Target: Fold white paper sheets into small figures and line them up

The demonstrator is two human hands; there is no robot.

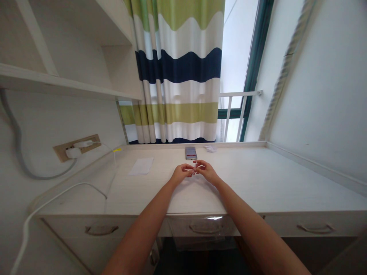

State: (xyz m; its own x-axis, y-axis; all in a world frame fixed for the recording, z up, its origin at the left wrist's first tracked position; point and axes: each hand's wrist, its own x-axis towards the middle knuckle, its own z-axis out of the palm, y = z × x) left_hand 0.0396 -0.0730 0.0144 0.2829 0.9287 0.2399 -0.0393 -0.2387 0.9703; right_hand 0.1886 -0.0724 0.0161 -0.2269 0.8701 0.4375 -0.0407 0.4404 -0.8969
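Over the middle of the white desk [243,183], my left hand [182,172] and my right hand [207,171] meet at the fingertips. Both are closed in a pinch. Something small and pale seems to sit between the fingers, too small to name and partly covered by them. Just beyond the hands lies a phone [190,153] with its screen facing up. A crumpled, whitish piece of plastic or paper [211,148] is behind my right hand, near the desk's back edge. To the left of my left hand a white sheet of paper [141,166] lies flat.
White cables run from a wall socket [61,149] across the desk's left side. Shelves [71,84] overhang at upper left. A striped curtain [189,91] hangs behind the desk. Clear plastic [205,242] drapes over the front edge by a drawer handle [315,230] row.
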